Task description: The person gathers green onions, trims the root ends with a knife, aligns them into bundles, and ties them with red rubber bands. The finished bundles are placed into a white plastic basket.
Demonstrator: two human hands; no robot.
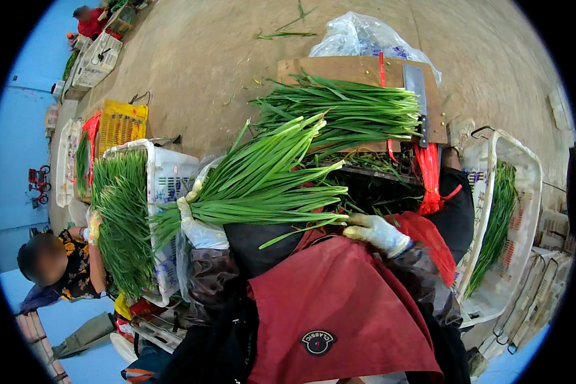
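Observation:
My left hand [194,218], in a whitish work glove, grips a fanned bunch of long green leafy stalks, likely garlic chives [264,168], near the leaf end; the pale stem ends point right. At those stem ends is my gloved right hand [377,233], its fingers beside the lowest stalks; whether it pinches one is unclear. Beyond them a pile of the same stalks [345,108] lies on a wooden board [297,67]. A cleaver [415,91] rests flat across the board at the pile's stem ends. Red plastic ties [428,177] hang from the board's near right edge.
White plastic crates with green stalks stand at left [173,163] and right [528,192]. A co-worker's gloved hand [95,228] touches the left crate's stalks. Behind the board lies a clear plastic bag [365,36]. A yellow crate [122,125] and another person [91,21] are farther left.

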